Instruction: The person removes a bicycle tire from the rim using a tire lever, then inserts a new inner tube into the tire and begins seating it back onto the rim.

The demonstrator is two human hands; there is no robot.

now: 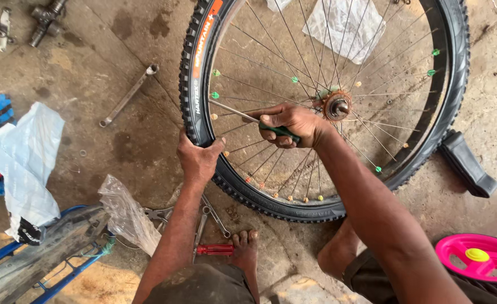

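Currently left hand (pixel 199 159) grips black knobby spoked bicycle wheel (pixel 203 79) standing on the floor, right hand (pixel 293 125) clenches green-handled screwdriver (pixel 248 117) at its near-left rim; slipping shaft may gouge fingers.

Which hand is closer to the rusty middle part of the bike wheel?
The right hand. It grips a green-handled screwdriver just beside the rusty hub. The left hand is farther off, holding the black tyre at the wheel's edge.
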